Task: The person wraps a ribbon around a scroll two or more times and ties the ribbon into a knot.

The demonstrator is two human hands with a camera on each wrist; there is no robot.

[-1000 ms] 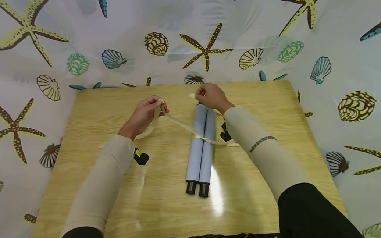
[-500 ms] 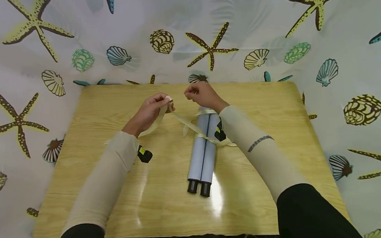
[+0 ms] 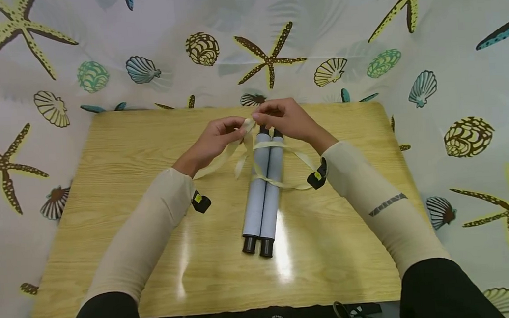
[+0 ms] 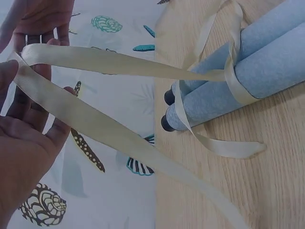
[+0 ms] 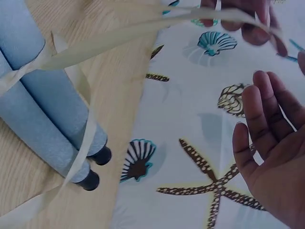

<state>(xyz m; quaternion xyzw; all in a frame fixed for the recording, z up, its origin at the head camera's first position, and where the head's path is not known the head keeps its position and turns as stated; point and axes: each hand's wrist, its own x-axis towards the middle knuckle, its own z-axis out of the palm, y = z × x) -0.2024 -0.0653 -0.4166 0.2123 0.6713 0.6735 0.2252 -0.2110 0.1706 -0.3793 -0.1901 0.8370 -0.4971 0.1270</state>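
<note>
Two pale grey-blue tubes [image 3: 255, 205] with black ends lie side by side on the table. A cream ribbon [image 4: 114, 64] wraps across both tubes at mid-length, and another stretch of it crosses their far part. My left hand [image 3: 213, 139] pinches a folded part of the ribbon beyond the tubes' far left, with the lengths hanging down. Close beside it, my right hand [image 3: 293, 119] has its thumb and forefinger tips near the pinched ribbon; its other fingers [image 5: 257, 107] are loosely extended in the right wrist view. Whether it touches the ribbon is unclear.
The wooden table [image 3: 133, 256] has its far edge just behind the hands. A white cloth [image 3: 160, 18] printed with starfish and shells hangs behind and at the sides. Cables [image 3: 358, 314] lie near the front edge.
My right hand has let go of a ribbon end, which now hangs left of the tubes, and has moved beside my left hand. My left hand has shifted right with its ribbon.
</note>
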